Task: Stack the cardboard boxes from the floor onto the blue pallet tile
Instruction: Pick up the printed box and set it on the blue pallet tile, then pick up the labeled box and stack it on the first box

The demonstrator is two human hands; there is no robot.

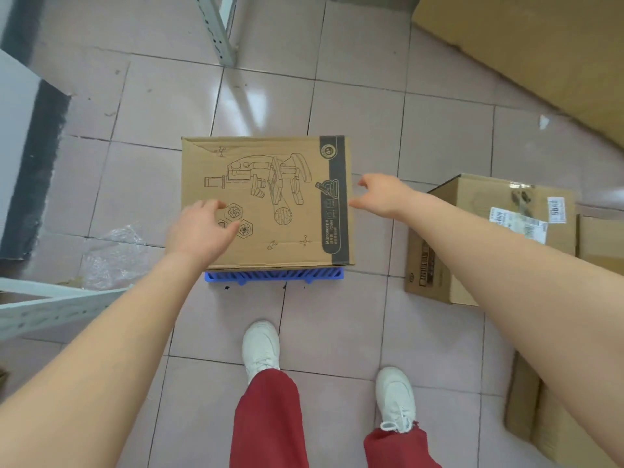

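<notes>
A cardboard box [270, 170] printed with a microscope drawing and a dark band lies flat on the blue pallet tile [274, 275], covering all but its near edge. My left hand [199, 231] hovers over the box's near left corner, fingers apart, holding nothing. Just off the box's right side, my right hand [381, 195] is spread and empty. A second cardboard box [472, 238] with white shipping labels stands on the floor to the right.
More cardboard boxes [553, 430] sit at the right edge and a large one [540, 49] at the top right. Crumpled clear plastic [114, 258] lies left of the pallet. Grey shelf rails [50, 305] stand at the left and top. My white shoes [261, 349] are on pink tiles.
</notes>
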